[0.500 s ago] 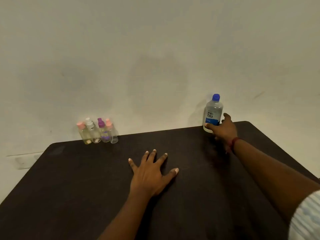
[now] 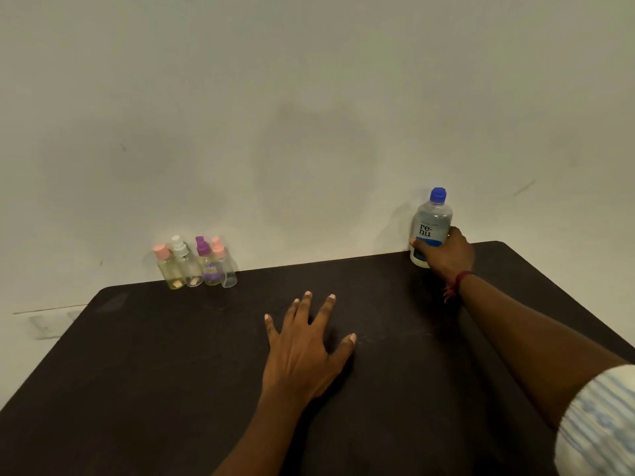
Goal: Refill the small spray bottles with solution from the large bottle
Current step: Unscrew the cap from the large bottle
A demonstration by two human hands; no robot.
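From my remote seat I am looking down on a dark table (image 2: pixel 137 372) pushed against a pale wall (image 2: pixel 309 97).

Right hand (image 2: pixel 445 254): the arm is reaching out long toward 2 o'clock, nearly straight at the elbow. The hand is wrapping around the lower body of the large bottle (image 2: pixel 432 221), with the thumb (image 2: pixel 413 242) showing on the bottle's left side and the fingers curling round the right. A red thread (image 2: pixel 458 281) is sitting on the wrist, and a striped sleeve (image 2: pixel 601 424) is showing at the picture's lower right.

Large bottle: it is standing upright on the table's far edge at 2 o'clock, just beside the wall, with its blue cap (image 2: pixel 438 194) on. Clear liquid is filling most of it.

Left hand (image 2: pixel 302 348): it is lying palm down near the table's middle, fingers spread and pointing toward 12 o'clock, thumb out toward 3 o'clock. It is holding nothing.

Small spray bottles (image 2: pixel 208 269): four are standing upright in a tight row at 11 o'clock, against the wall, well apart from both hands. Their caps are reading pink, white, purple, pink from left to right. I cannot tell their fill levels.
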